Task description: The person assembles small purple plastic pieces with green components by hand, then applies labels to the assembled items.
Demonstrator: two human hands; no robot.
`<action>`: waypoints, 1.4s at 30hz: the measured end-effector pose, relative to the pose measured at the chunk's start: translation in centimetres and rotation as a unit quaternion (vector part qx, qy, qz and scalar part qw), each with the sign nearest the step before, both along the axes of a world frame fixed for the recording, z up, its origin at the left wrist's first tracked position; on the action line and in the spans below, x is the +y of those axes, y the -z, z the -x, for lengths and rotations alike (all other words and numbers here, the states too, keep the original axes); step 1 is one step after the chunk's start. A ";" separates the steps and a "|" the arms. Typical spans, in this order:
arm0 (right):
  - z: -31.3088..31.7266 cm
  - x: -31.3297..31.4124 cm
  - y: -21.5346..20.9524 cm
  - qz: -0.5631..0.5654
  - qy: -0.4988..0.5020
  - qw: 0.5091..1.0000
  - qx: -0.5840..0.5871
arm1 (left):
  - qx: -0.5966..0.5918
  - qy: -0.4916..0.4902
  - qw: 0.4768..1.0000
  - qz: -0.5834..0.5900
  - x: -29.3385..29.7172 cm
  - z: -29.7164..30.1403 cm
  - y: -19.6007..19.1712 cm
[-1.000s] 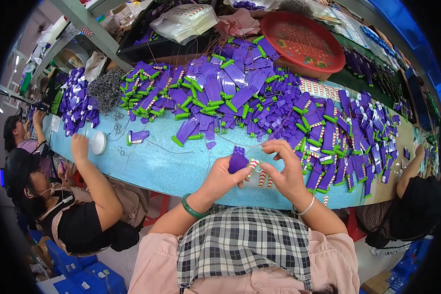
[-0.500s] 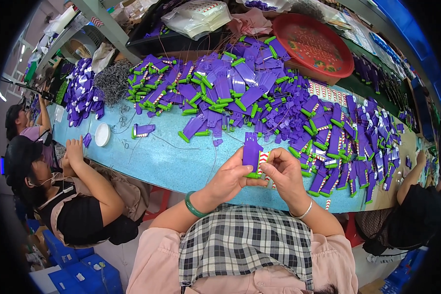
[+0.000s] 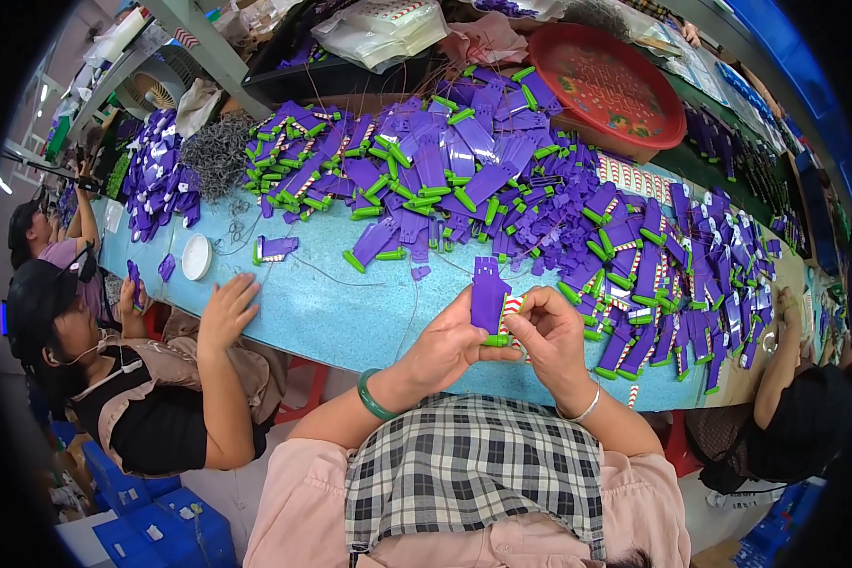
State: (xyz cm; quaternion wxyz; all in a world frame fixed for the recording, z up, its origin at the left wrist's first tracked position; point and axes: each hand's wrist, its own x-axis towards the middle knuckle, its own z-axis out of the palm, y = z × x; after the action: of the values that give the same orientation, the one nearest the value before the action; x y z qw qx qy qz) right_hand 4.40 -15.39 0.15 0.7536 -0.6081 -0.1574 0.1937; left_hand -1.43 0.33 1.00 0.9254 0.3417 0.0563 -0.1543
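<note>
My left hand (image 3: 445, 343) is closed on a flat purple plastic part (image 3: 488, 298) with a bright green end, held upright over the near edge of the table. On the part's right side lies a red-and-white striped sticker (image 3: 513, 305). My right hand (image 3: 554, 336) pinches at this sticker with thumb and fingers, pressing against the part; the fingertips hide some of the contact. Beyond my hands spreads a large heap of similar purple and green parts (image 3: 435, 166). One more such part (image 3: 275, 249) lies apart on the blue tabletop (image 3: 341, 312).
A sheet of striped stickers (image 3: 634, 180) lies behind the right-hand heap. Further back stand a red tray (image 3: 606, 85) and a black bin (image 3: 350, 83). To the left are a white dish (image 3: 197, 257) and tangled grey wire (image 3: 220, 156). Co-workers (image 3: 114, 369) sit on both sides.
My hands and the part stay almost in place. The co-worker on the left has parted their hands, laying one by the table edge and holding up a purple piece in the other.
</note>
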 end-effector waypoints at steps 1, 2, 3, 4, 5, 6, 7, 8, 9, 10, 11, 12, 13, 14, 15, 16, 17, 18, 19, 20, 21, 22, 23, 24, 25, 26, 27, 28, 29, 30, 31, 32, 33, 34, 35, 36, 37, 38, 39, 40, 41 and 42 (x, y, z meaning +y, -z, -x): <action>0.0 0.0 0.0 0.007 0.000 1.000 -0.004 | -0.002 0.001 1.000 0.001 0.0 0.0 0.0; 0.0 -0.1 0.0 0.014 0.000 1.000 -0.007 | -0.002 0.001 1.000 0.001 -0.1 0.0 0.0; 0.1 -0.1 0.0 0.014 0.000 1.000 -0.007 | -0.004 0.003 1.000 -0.012 -0.1 0.0 -0.1; 0.1 -0.1 -0.1 0.011 0.003 1.000 -0.004 | -0.006 0.005 1.000 -0.025 -0.1 -0.1 -0.2; 0.1 -0.1 -0.1 0.008 0.006 1.000 -0.002 | -0.006 0.005 1.000 -0.024 -0.2 -0.1 -0.4; 0.1 -0.1 0.0 0.008 0.007 1.000 -0.002 | -0.022 0.009 0.996 -0.087 -0.4 -0.1 -0.5; 0.1 -0.1 0.0 0.005 0.004 1.000 0.000 | -0.038 0.013 0.988 -0.149 -0.5 -0.1 -0.6; 0.1 -0.2 0.0 0.002 0.002 1.000 0.003 | -0.039 0.013 0.988 -0.149 -0.5 -0.1 -0.4; 0.2 -0.3 0.1 0.002 0.002 1.000 0.002 | -0.048 0.018 0.984 -0.169 -0.6 -0.1 -0.2; 0.2 -0.4 0.2 0.016 0.010 1.000 0.006 | -0.058 0.024 0.980 -0.189 -0.6 -0.1 -0.1; 0.2 -0.6 0.3 0.030 0.018 0.999 0.010 | -0.059 0.024 0.980 -0.189 -0.7 0.0 -0.1; -0.1 -0.8 0.2 0.030 0.019 0.999 0.009 | -0.062 0.024 0.981 -0.184 -0.8 0.0 -0.2; -0.4 -0.9 0.1 0.085 0.033 0.985 -0.149 | -0.065 0.022 0.981 -0.180 -0.9 0.2 -0.2; -0.6 -1.0 0.0 0.138 0.047 0.942 -0.302 | -0.065 0.021 0.981 -0.180 -0.9 0.3 -0.1; -0.7 -1.0 -0.1 0.137 0.047 0.942 -0.302 | -0.070 0.019 0.981 -0.178 -1.0 0.4 0.0; -0.8 -1.1 -0.1 0.155 0.050 0.927 -0.339 | -0.075 0.018 0.982 -0.175 -1.1 0.5 0.1; -0.8 -1.1 -0.2 0.173 0.053 0.909 -0.375 | -0.082 0.013 0.982 -0.168 -1.4 0.7 0.5; -0.8 -1.0 -0.2 0.172 0.053 0.909 -0.376 | -0.083 0.013 0.982 -0.169 -1.3 0.9 0.7; -0.7 -0.9 -0.2 0.165 0.038 0.925 -0.339 | -0.110 0.011 0.977 -0.181 -1.3 0.8 0.5; -0.7 -0.7 -0.2 0.158 0.023 0.940 -0.302 | -0.136 0.009 0.972 -0.192 -1.2 0.6 0.0; -0.6 -0.6 -0.1 0.150 0.008 0.953 -0.264 | -0.051 0.005 0.991 -0.126 -1.5 0.7 -0.8; -0.5 -0.3 -0.3 0.148 0.007 0.952 -0.266 | -0.052 0.003 0.990 -0.127 -1.4 0.5 -0.3; -0.4 0.0 -0.4 0.117 -0.032 0.972 -0.203 | -0.016 0.055 0.998 -0.022 -1.2 0.3 0.6; -0.4 0.2 -0.5 0.086 -0.071 0.984 -0.138 | 0.021 0.105 0.991 0.083 -1.2 0.2 1.1; -0.7 0.2 -0.5 0.106 -0.092 0.970 -0.198 | 0.086 0.118 0.984 0.100 -2.2 0.3 0.6; -0.9 0.0 -0.5 0.104 -0.095 0.970 -0.198 | 0.085 0.115 0.985 0.099 -2.3 0.1 0.7; -1.2 -0.4 -0.5 0.100 -0.109 0.973 -0.176 | 0.106 0.142 0.976 0.126 -2.2 -0.2 0.9; -1.3 -0.6 -0.6 0.096 -0.122 0.976 -0.152 | 0.126 0.169 0.965 0.153 -2.3 -0.3 1.0; -1.0 -0.5 -1.3 0.088 -0.106 0.982 -0.126 | 0.099 0.175 0.966 0.160 -2.5 -0.3 1.0; -1.1 -0.6 -1.2 0.087 -0.107 0.982 -0.126 | 0.099 0.174 0.967 0.160 -2.4 -0.2 0.9; -1.3 -0.9 -1.0 0.056 -0.124 0.990 -0.048 | 0.068 0.205 0.963 0.163 -2.2 -0.3 0.8; -1.5 -1.1 -1.0 0.025 -0.140 0.989 0.030 | 0.036 0.236 0.957 0.165 -1.9 -0.3 0.7; -1.6 -1.6 -1.7 0.027 -0.176 0.980 0.092 | 0.030 0.212 0.969 0.128 -1.4 -0.5 0.4; -1.5 -1.2 -2.3 0.026 -0.173 0.980 0.093 | 0.031 0.214 0.968 0.127 -1.5 -0.4 -0.3; -1.3 -0.6 -2.8 -0.065 -0.112 0.984 0.122 | -0.074 0.055 0.992 -0.091 -1.8 -0.3 -1.6; -1.4 -0.3 -3.0 -0.156 -0.050 0.975 0.148 | -0.175 -0.109 0.931 -0.300 -1.9 -0.4 -2.2; -2.0 -1.0 -2.4 -0.124 -0.064 0.981 0.137 | -0.337 -0.129 0.794 -0.488 0.0 -0.8 -1.7; -2.3 -1.4 -2.1 -0.125 -0.059 0.981 0.137 | -0.340 -0.125 0.795 -0.487 1.0 -1.4 -2.2; -2.5 -1.7 -1.9 -0.101 -0.094 0.980 0.145 | -0.458 -0.168 0.660 -0.571 1.6 -1.9 -2.9; -2.7 -1.7 -1.8 -0.077 -0.132 0.976 0.153 | -0.556 -0.206 0.497 -0.633 1.9 -2.2 -3.4; -2.6 -1.4 -2.7 -0.068 -0.125 0.974 0.177 | -0.561 -0.215 0.451 -0.660 1.7 -1.9 -3.4; -2.6 -1.3 -2.9 -0.070 -0.123 0.974 0.177 | -0.562 -0.213 0.450 -0.660 1.6 -1.8 -3.1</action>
State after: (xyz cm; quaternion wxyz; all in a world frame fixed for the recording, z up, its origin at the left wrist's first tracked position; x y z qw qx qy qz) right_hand 7.04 -16.64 3.01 0.7808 -0.4855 -0.1083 0.3780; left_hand 0.37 1.92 4.06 0.2557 0.8393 -0.3205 0.3572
